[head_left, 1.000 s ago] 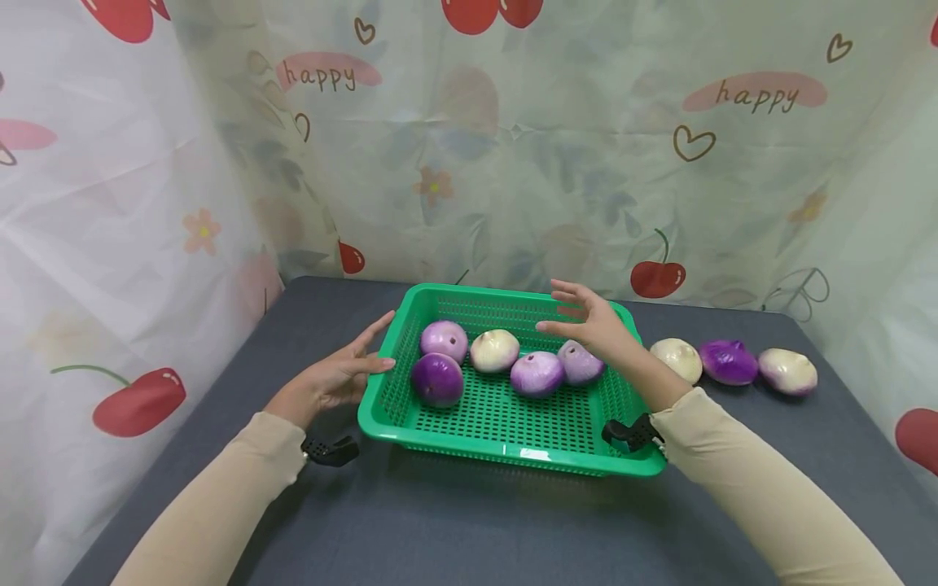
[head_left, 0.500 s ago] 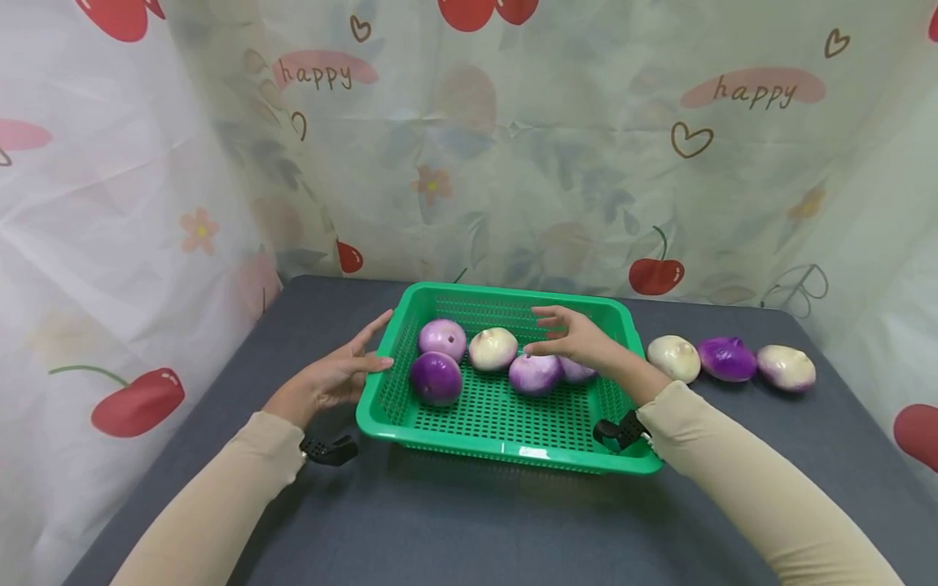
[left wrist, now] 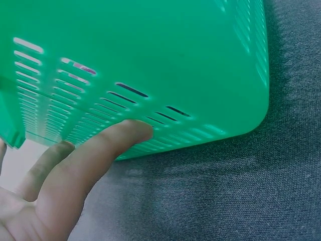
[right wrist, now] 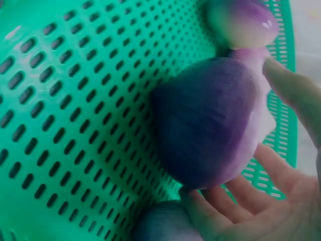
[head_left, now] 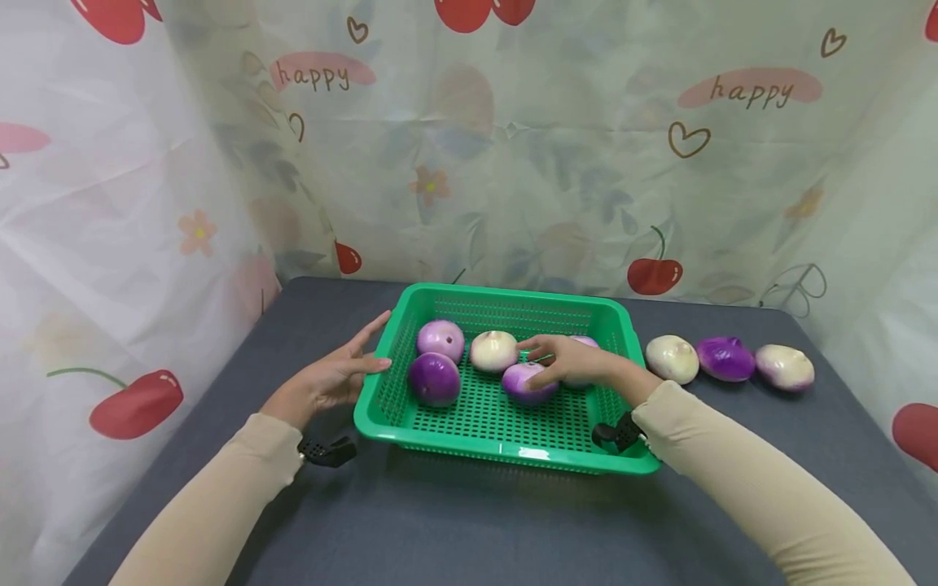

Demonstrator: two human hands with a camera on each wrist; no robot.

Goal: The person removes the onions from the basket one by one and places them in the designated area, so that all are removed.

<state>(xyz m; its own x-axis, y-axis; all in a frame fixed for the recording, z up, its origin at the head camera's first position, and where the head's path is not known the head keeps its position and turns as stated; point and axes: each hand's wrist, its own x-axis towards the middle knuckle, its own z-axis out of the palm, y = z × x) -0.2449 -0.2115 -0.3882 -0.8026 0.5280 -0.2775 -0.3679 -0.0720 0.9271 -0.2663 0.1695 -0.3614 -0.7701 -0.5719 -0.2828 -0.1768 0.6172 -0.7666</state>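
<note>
In the head view my right hand [head_left: 567, 360] reaches into a green plastic basket [head_left: 506, 452] and grips a purple onion [head_left: 522, 384], thumb on the near side, fingers behind. The right wrist view shows this onion [right wrist: 205, 120] between thumb and curled fingertips, close over the perforated basket floor. A pale onion [head_left: 494, 352] lies left of it; a light purple onion [head_left: 584, 342] is partly hidden behind my right hand. My left hand [head_left: 330, 378] stays at the basket's left side, fingers extended, its thumb [left wrist: 130, 131] against the slotted wall.
At the basket's left end sit a light purple onion [head_left: 440, 340] and a dark purple onion [head_left: 436, 379]. Right of the basket, a white onion [head_left: 672, 360], a bright purple onion [head_left: 725, 359] and a white-and-purple onion [head_left: 785, 368] line up on the dark table [head_left: 469, 529]. Patterned curtains [head_left: 513, 203] surround it.
My right hand has come down and left from above the basket's back right part and closed round the purple onion, which has tilted slightly. My left hand stays at the basket's side.
</note>
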